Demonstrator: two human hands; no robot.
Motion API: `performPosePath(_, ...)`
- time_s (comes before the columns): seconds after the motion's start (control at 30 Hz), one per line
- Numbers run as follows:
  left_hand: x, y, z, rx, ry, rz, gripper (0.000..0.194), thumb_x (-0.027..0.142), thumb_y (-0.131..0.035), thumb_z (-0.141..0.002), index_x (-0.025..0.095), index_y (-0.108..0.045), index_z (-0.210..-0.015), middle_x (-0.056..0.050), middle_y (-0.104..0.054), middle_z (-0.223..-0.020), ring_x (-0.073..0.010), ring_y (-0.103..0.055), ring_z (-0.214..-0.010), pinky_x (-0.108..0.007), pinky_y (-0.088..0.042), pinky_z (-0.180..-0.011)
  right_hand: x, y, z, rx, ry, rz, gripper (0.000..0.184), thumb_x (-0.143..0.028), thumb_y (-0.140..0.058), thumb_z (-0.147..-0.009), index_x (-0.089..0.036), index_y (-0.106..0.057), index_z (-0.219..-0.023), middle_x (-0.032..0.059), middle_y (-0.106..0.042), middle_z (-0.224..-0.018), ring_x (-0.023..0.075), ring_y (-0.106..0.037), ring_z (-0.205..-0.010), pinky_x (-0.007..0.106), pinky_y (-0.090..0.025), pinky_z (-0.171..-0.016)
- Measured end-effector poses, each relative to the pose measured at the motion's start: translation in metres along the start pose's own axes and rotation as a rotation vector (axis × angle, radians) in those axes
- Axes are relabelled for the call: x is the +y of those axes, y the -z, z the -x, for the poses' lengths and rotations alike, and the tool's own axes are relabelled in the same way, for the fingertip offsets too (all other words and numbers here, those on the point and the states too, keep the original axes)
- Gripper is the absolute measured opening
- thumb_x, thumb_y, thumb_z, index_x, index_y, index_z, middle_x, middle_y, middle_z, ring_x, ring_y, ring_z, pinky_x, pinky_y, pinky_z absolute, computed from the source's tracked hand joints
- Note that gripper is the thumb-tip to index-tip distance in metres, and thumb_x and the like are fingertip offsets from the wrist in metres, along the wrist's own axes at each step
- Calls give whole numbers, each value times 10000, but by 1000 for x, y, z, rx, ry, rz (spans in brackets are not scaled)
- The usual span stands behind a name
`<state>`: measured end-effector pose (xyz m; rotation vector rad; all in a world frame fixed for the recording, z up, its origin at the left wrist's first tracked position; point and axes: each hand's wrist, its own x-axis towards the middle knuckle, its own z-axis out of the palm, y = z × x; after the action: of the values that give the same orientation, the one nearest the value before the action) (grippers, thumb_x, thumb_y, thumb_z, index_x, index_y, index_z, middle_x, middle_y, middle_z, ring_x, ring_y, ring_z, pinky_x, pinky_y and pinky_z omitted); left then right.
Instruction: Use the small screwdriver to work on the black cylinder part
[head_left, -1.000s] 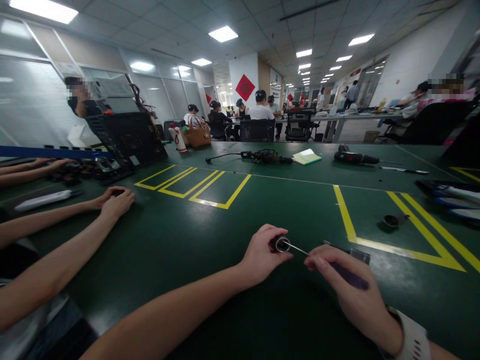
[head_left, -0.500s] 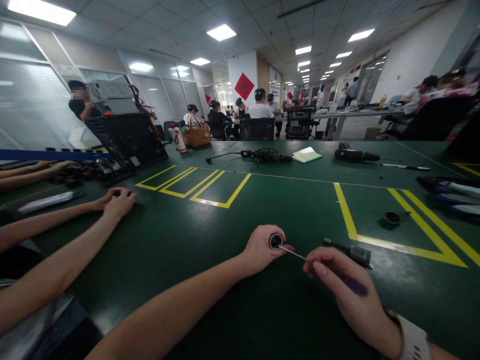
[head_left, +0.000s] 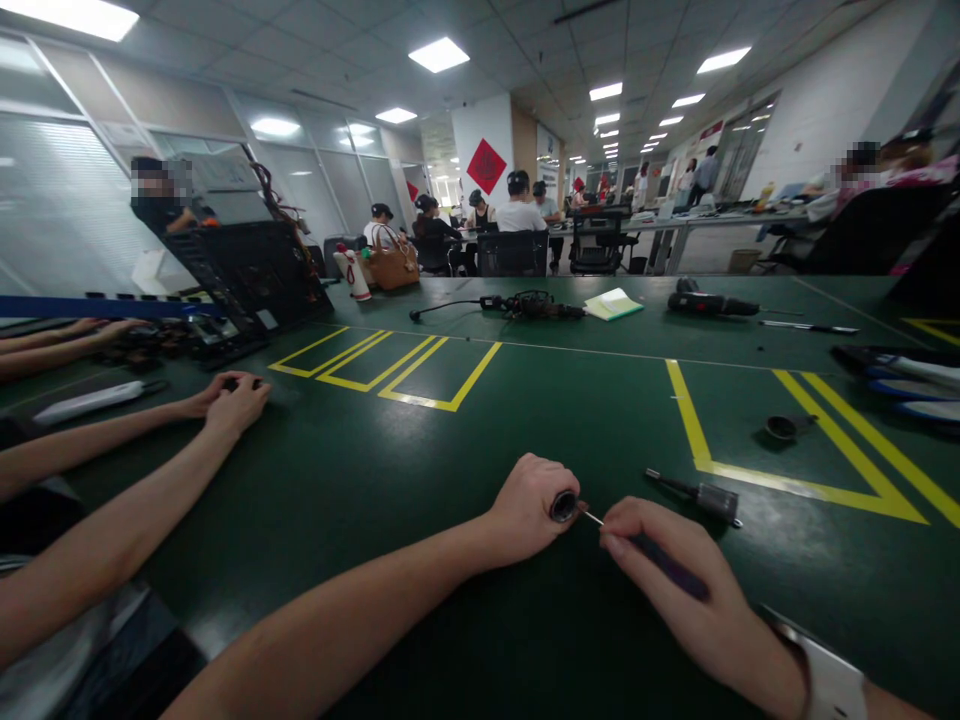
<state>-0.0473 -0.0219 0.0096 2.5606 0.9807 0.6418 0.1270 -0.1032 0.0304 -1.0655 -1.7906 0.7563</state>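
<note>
My left hand [head_left: 531, 508] is closed around a small dark cylindrical part [head_left: 564, 506], its round hollow end facing up toward me. Between thumb and fingers, my right hand [head_left: 675, 570] grips a screwdriver [head_left: 675, 572] with a dark handle and thin metal shaft. The shaft reaches to the cylinder's rim; its tip is hidden there, so I cannot tell whether it is inside. Just beyond my right hand, a dark motor-like part with a long shaft [head_left: 716, 502] lies on the green table [head_left: 420, 480].
A small dark cup-shaped part [head_left: 784, 428] lies within yellow tape at right. Farther back are a power drill [head_left: 712, 303], a pen [head_left: 810, 327], a notepad [head_left: 613, 304] and a cabled assembly [head_left: 534, 306]. A co-worker's hands [head_left: 236, 400] work at left.
My left hand has tilted the cylindrical part and shifted slightly right and nearer. The screwdriver in my right hand has moved a little left, with less shaft showing.
</note>
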Motion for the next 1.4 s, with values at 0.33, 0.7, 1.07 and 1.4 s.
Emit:
performPosePath(0.33, 1, 2, -2, 2, 97, 83, 128, 264, -611, -765, 173, -551, -698, 23, -585, -676, -125, -530, -635, -264, -379, -678, 17, -2, -3, 109, -228, -321, 169, -291, -546, -840, -196, -613, -718, 24, -609, -720, 186, -566, -684, 319, -455, -623)
performPosePath(0.7, 2, 1, 1, -26, 44, 18, 81, 218, -584, -781, 167, -554, -724, 8, -598, -689, -131, -539, -641, -280, -375, -689, 8, 0, -4, 25, -188, -210, 190, -280, -547, -827, -189, -616, -674, 27, -612, -689, 189, -569, -664, 315, -444, -607)
performPosePath(1.07, 2, 1, -1, -14, 110, 70, 119, 262, -596, -777, 169, -556, -713, 23, -587, -676, -122, -531, -631, -277, -395, -693, 11, -4, 3, 75, -99, -125, 143, -276, -547, -839, -201, -630, -750, 43, -629, -765, 204, -584, -717, 331, -464, -646)
performPosePath(1.4, 1, 2, 0, -23, 45, 88, 88, 221, -588, -769, 167, -550, -711, 14, -596, -686, -122, -535, -631, -277, -393, -700, 16, -2, -2, 80, -247, -328, 176, -297, -579, -810, -191, -632, -680, 31, -619, -700, 197, -574, -678, 317, -460, -613)
